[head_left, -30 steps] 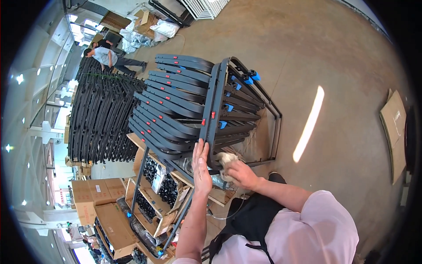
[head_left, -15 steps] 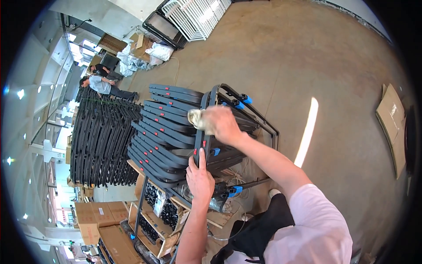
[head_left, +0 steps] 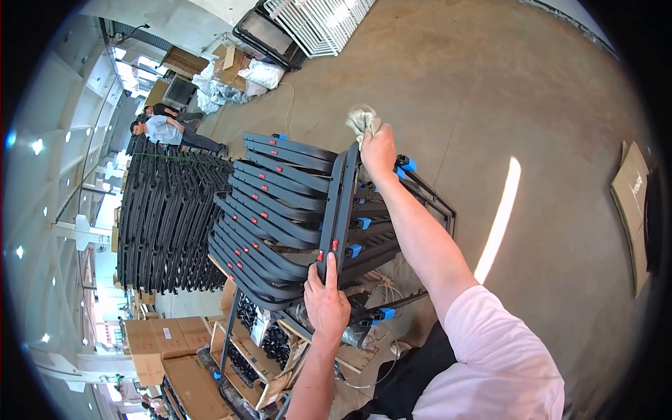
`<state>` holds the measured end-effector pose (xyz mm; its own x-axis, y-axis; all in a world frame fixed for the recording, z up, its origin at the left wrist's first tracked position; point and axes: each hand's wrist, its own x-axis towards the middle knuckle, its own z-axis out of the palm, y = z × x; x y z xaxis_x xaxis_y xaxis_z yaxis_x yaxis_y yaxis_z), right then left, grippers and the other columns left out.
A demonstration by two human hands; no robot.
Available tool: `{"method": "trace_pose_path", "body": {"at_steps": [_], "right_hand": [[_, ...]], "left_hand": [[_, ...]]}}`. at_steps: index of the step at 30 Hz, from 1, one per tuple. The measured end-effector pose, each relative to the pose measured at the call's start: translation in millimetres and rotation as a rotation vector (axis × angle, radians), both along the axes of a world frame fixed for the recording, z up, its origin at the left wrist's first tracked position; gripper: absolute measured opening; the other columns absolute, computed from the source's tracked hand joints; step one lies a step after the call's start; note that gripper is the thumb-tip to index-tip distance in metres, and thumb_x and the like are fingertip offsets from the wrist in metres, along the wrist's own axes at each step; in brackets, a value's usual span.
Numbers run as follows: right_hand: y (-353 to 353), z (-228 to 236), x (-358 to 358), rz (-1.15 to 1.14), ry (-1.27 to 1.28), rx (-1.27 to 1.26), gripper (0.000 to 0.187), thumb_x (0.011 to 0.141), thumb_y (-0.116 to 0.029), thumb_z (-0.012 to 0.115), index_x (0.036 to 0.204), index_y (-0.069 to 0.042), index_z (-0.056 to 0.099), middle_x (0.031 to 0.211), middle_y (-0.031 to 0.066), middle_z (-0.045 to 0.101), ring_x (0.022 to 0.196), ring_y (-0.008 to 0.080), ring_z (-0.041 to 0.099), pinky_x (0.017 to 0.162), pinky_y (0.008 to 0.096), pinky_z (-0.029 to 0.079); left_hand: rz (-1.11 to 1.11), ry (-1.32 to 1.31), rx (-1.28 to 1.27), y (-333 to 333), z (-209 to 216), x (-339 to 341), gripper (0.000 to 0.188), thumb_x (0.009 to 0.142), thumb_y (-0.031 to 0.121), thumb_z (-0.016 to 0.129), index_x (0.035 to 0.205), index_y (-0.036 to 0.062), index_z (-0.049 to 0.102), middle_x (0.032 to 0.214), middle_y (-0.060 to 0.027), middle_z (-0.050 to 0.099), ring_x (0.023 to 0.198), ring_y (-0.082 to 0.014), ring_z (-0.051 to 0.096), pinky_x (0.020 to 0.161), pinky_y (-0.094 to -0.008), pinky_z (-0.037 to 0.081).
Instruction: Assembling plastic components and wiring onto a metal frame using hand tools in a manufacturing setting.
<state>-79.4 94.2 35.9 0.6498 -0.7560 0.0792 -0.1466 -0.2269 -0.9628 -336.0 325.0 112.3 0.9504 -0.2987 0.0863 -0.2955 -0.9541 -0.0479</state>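
My right hand (head_left: 379, 155) is closed around a crumpled, pale cloth (head_left: 363, 122), at the far end of a black metal frame (head_left: 340, 203). Loose cloth sticks out beyond the fist. My left hand (head_left: 327, 301) rests on the near end of that frame, fingers stretched out and pressing beside small red inserts (head_left: 334, 245); it grips nothing. The frame lies on top of a stack of like black curved frames (head_left: 280, 185), each with red pieces. Blue clips (head_left: 355, 250) show along the stack's right side.
Left of the stack stands another tall pile of black frames (head_left: 168, 217). Below are a wooden crate (head_left: 262, 360) of small black parts and cardboard boxes (head_left: 168, 343). Two people (head_left: 168, 129) are at the far left. Flat cardboard (head_left: 632, 217) leans at the right; white racks (head_left: 322, 24) stand far off.
My right hand has moved with the cloth from the middle of the top frame to its far end. My left hand stays at the near end. The view has shifted slightly.
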Motion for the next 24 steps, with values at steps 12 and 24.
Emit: {"method": "trace_pose_path", "body": {"at_steps": [12, 24], "right_hand": [[27.6, -31.6, -73.4, 0.259, -0.264, 0.576, 0.038, 0.104, -0.034, 0.067, 0.125, -0.003, 0.065, 0.103, 0.0194, 0.075, 0.096, 0.0359, 0.074, 0.084, 0.0448, 0.056], [58.2, -44.5, -82.4, 0.352, -0.187, 0.566, 0.041, 0.101, -0.040, 0.068, 0.113, 0.000, 0.069, 0.095, 0.0225, 0.076, 0.090, 0.0352, 0.076, 0.082, 0.0442, 0.058]], "left_hand": [[0.025, 0.031, -0.023, -3.9, 4.2, -0.2, 0.096, 0.079, -0.004, 0.068, 0.167, 0.0163, 0.036, 0.150, -0.0275, 0.046, 0.119, -0.0446, 0.057, 0.101, -0.0521, 0.049], [-0.025, -0.019, 0.000, 7.2, -1.8, -3.9, 0.095, 0.078, -0.004, 0.069, 0.166, 0.0159, 0.037, 0.150, -0.0293, 0.047, 0.115, -0.0448, 0.058, 0.100, -0.0520, 0.050]]}}
